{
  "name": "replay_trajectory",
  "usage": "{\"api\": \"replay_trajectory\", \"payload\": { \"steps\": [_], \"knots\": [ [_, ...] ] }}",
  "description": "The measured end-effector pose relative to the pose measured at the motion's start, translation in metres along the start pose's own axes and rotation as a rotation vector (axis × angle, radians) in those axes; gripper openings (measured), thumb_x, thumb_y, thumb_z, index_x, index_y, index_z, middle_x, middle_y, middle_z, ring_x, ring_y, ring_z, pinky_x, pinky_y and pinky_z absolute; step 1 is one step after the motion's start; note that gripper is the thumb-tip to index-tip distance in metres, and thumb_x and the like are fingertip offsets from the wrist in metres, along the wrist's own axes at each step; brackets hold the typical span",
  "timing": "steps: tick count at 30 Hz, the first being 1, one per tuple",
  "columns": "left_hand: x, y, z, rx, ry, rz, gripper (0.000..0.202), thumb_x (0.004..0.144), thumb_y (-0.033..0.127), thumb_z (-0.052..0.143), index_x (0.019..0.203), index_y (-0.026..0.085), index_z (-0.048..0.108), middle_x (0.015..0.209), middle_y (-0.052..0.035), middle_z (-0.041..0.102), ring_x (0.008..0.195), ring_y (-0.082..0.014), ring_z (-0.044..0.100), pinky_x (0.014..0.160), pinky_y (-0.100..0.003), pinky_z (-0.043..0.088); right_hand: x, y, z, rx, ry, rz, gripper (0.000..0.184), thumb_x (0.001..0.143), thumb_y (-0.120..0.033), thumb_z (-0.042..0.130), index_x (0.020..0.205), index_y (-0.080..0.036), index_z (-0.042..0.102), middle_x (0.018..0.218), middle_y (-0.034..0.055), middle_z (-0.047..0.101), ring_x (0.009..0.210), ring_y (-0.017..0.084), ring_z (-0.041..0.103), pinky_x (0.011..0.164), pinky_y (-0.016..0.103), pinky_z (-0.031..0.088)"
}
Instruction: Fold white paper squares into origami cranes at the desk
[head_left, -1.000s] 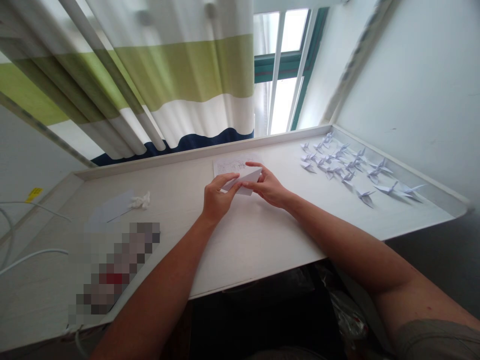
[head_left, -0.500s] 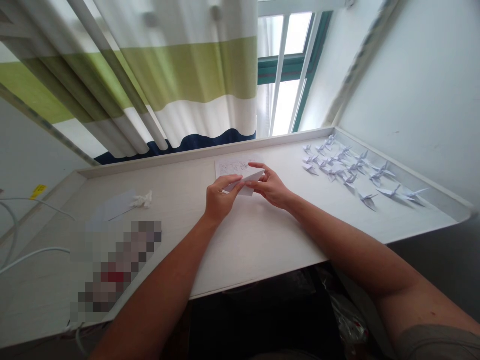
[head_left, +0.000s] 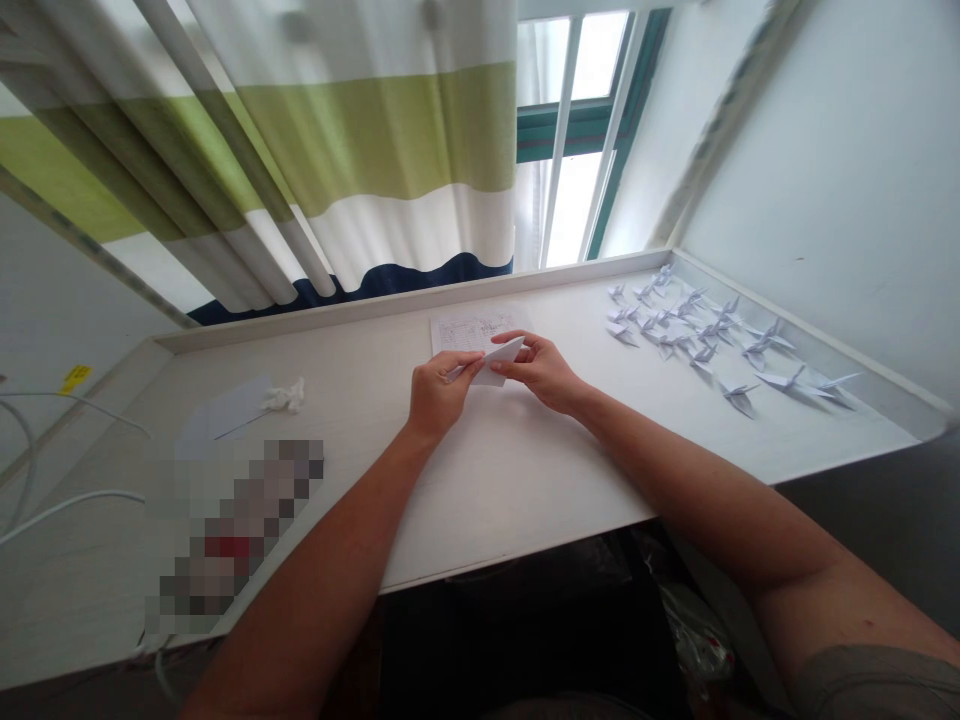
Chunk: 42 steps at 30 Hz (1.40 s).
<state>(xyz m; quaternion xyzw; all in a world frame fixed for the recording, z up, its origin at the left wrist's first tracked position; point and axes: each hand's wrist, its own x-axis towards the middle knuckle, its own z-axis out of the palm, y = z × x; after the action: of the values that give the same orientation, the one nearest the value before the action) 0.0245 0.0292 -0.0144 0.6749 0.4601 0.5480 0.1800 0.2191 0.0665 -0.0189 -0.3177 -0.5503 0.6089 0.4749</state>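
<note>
Between both hands is a piece of folded white paper (head_left: 504, 354), held up over the desk with its pointed end toward the upper right. My left hand (head_left: 441, 390) pinches the left side of it between thumb and fingers. On its right side, my right hand (head_left: 546, 374) grips it with the thumb in front and fingers partly hidden behind. Beneath and just beyond the hands lies a flat sheet with printed lines (head_left: 459, 330), partly covered by them.
Several white paper cranes (head_left: 705, 352) stand at the desk's right end. To the left lie a blank paper sheet (head_left: 225, 408), a crumpled tissue (head_left: 286, 394), white cables (head_left: 75, 510) and a blurred-out item (head_left: 240, 540). A raised rim (head_left: 360, 310) borders the white desk (head_left: 517, 490).
The folded paper has tilted, and its visible face looks narrower and steeper. My right fingers have drawn in closer around it. My left hand stays nearly in place.
</note>
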Motion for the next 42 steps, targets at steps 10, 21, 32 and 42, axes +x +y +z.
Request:
{"api": "replay_trajectory", "payload": {
  "steps": [10,21,32,42],
  "knots": [
    [-0.001,0.007,0.001,0.01,-0.033,-0.144,0.016,0.089,0.032,0.083,0.101,0.024,0.088,0.106,-0.006,0.086,0.105,-0.0287,0.081,0.101,-0.042,0.063,-0.003,-0.006,0.002,-0.02,-0.002,-0.022,0.077,0.066,-0.041,0.099,0.131,-0.021,0.064,0.084,0.0019,0.082,0.083,0.023,0.077,0.085,0.04,0.058],
    [0.0,0.001,0.0,0.003,-0.037,-0.139,0.01,0.088,0.029,0.082,0.095,0.025,0.088,0.099,-0.0053,0.086,0.099,-0.0303,0.082,0.096,-0.045,0.064,-0.002,0.0,0.0,-0.306,0.036,-0.057,0.055,0.074,-0.046,0.091,0.12,-0.021,0.074,0.059,-0.006,0.062,0.061,0.017,0.062,0.062,0.032,0.049],
    [0.001,-0.008,-0.002,0.133,-0.132,-0.021,0.01,0.092,0.031,0.078,0.098,0.028,0.087,0.102,-0.0056,0.086,0.098,-0.0287,0.081,0.093,-0.042,0.061,0.001,-0.008,-0.011,-0.765,-0.108,-0.499,0.01,0.092,-0.038,0.08,0.095,-0.029,0.084,0.106,0.0079,0.081,0.105,0.03,0.071,0.104,0.051,0.049],
    [0.004,-0.009,-0.008,0.222,-0.148,0.023,0.012,0.094,0.032,0.077,0.101,0.024,0.083,0.103,-0.0085,0.085,0.097,-0.0287,0.079,0.092,-0.042,0.059,-0.003,-0.012,-0.011,-0.701,-0.042,-0.377,0.026,0.093,-0.052,0.075,0.088,-0.027,0.082,0.094,0.0063,0.08,0.087,0.025,0.07,0.085,0.043,0.056]
  ]
}}
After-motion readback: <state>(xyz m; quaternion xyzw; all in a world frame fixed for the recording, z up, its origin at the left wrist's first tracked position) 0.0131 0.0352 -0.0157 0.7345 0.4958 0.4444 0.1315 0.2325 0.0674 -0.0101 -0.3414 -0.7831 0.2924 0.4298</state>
